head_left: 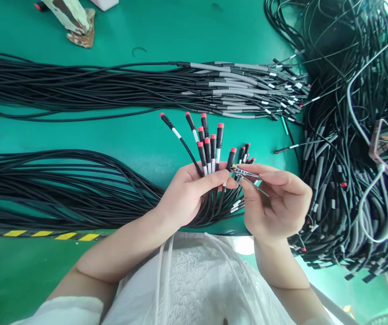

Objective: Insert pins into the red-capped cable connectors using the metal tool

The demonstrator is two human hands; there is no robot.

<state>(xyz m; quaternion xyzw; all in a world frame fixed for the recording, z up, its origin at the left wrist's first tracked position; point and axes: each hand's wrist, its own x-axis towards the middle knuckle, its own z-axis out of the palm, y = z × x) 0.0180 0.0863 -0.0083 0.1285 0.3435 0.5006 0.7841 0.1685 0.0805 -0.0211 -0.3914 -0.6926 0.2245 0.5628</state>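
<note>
My left hand (192, 192) is closed round several black cables, whose red-tipped connectors (208, 151) stand up above the thumb. White bands sit below the connector ends. Between the thumb and fingers of my right hand (277, 198) is a small metal nail clipper (246, 173), its lever swung out. The clipper's jaws are right beside one connector (231, 158) at my left fingertips; whether they touch it I cannot tell. More red-tipped ends show behind my right fingers. The held cables belong to a black bundle (112, 189) running off to the left.
Across the green table (129, 135) lies another cable bundle (78, 85) with grey ribbed sleeves (234, 85). A large tangled cable heap (336, 180) fills the right side, with a pale-framed device (385, 145) and white cord on it. A worn taped object (78, 22) lies far left.
</note>
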